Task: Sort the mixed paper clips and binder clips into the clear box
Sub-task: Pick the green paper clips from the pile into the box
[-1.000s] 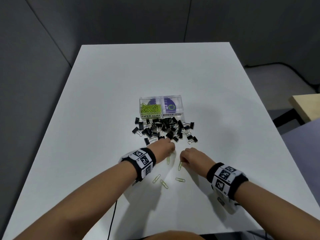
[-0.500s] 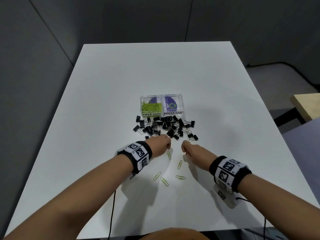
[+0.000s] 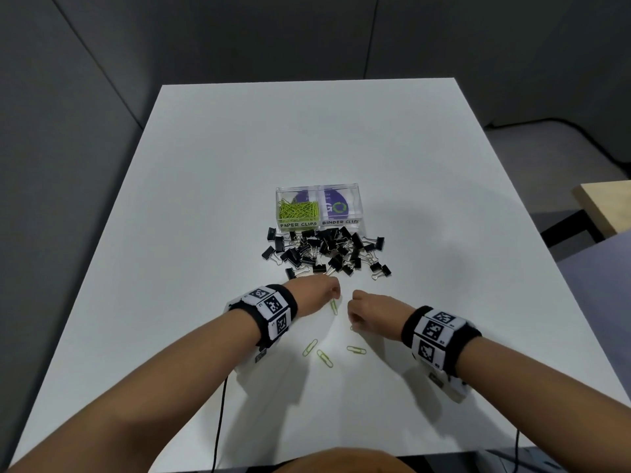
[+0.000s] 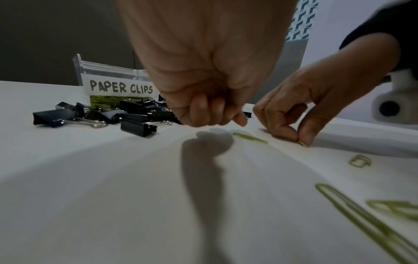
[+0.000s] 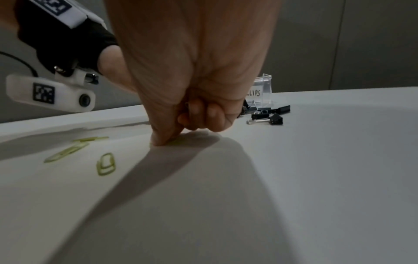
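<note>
A clear two-part box (image 3: pixel 355 196) holds green paper clips (image 3: pixel 298 210) in its left part, labelled PAPER CLIPS; the right part, labelled BINDER CLIPS, has no clips in it. Black binder clips (image 3: pixel 324 254) lie heaped in front of the box. Several green paper clips lie loose nearer me, such as one (image 3: pixel 356 350). My left hand (image 3: pixel 336 295) hovers with its fingers (image 4: pixel 210 114) curled, and nothing shows in them; a paper clip (image 4: pixel 250 137) lies just beneath. My right hand (image 5: pixel 167 141) pinches another paper clip (image 4: pixel 303 143) against the table.
The white table (image 3: pixel 205 233) stretches wide around the box. A black cable (image 3: pixel 220 414) runs from my left wrist toward the near edge. A wooden surface (image 3: pixel 604 206) stands off to the right, beyond the table.
My right hand lifted off the clip under it, then came back down and now pinches it. The left hand has stayed in nearly the same spot above its clip.
</note>
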Motion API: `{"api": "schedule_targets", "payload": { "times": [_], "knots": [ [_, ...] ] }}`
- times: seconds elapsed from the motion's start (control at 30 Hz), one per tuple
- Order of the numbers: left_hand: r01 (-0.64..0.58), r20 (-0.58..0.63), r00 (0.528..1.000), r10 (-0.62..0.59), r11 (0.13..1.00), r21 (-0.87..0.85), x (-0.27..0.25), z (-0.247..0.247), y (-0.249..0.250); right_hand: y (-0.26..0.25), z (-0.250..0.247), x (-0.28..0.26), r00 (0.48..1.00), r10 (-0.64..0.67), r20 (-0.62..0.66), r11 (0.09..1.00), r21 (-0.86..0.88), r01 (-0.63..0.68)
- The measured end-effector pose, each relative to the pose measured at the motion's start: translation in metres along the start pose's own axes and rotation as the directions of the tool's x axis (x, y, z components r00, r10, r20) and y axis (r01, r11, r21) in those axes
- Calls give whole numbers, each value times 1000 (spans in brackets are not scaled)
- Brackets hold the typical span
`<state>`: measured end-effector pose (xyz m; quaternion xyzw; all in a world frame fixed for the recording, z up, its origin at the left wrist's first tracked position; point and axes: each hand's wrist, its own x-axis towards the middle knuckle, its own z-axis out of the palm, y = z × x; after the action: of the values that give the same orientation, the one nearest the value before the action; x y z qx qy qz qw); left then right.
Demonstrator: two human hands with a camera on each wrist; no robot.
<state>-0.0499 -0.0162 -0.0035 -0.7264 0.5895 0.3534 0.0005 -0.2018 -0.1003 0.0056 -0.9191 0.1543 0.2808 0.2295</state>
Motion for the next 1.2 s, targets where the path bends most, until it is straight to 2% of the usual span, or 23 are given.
{"api": "schedule_targets", "payload": {
  "times": [0.13, 0.23, 0.33, 0.57, 0.7, 0.8, 0.97, 1.2],
  "knots": [
    [-102, -8, 994, 107, 970, 219, -3, 0, -1, 1, 3, -5, 999, -5, -32, 1000, 24, 5],
    [-127, -13, 991, 135, 958, 258, -1, 0, -3, 1, 0, -9, 999, 22, -49, 994, 105, -17],
    [-112, 5, 993, 114, 967, 229, -3, 3, -2, 3, 1, -12, 995, 29, -96, 996, 87, -21],
    [-53, 24, 998, 51, 997, 50, -24, 15, -10, -2, 9, -17, 990, 105, -89, 993, 64, -100],
    [-20, 15, 1000, 21, 999, -25, -43, 26, -20, -7, 24, -23, 988, 69, -139, 998, 2, -69],
    [4, -44, 999, -6, 999, -53, -57, 30, -15, -10, 32, -26, 992, 35, -125, 998, -43, -41],
    [33, -85, 996, -28, 998, 53, -68, 48, -10, -15, 33, -28, 996, 13, -85, 1000, 7, -12],
    [71, -123, 989, -77, 996, -51, -66, 62, -9, -31, 33, -28, 992, 24, -125, 992, 123, -8]
  ]
}}
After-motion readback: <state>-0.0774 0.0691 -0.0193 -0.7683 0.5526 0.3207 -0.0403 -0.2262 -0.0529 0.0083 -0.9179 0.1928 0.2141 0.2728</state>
